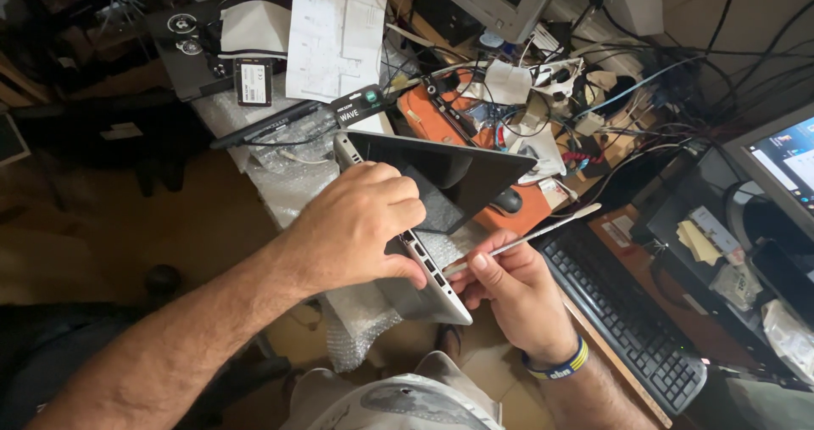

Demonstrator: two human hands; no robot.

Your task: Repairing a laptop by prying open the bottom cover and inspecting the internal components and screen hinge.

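Observation:
A silver laptop [424, 298] rests on bubble wrap at the table's edge, its dark lid [449, 167] partly raised. My left hand [360, 226] presses down on the laptop's base near the hinge side, fingers curled over its edge. My right hand [509, 290] holds a thin flat metal pry tool [543, 228], with its near end at the laptop's side edge and its far end pointing up to the right. A dark and yellow wristband sits on my right wrist.
A black keyboard [627, 311] lies to the right, with a monitor [784, 163] beyond it. An orange mat [424, 116] under a tangle of cables and parts fills the table's back. A paper sheet [335, 31], a small black drive [253, 82] and bubble wrap [288, 175] lie to the left.

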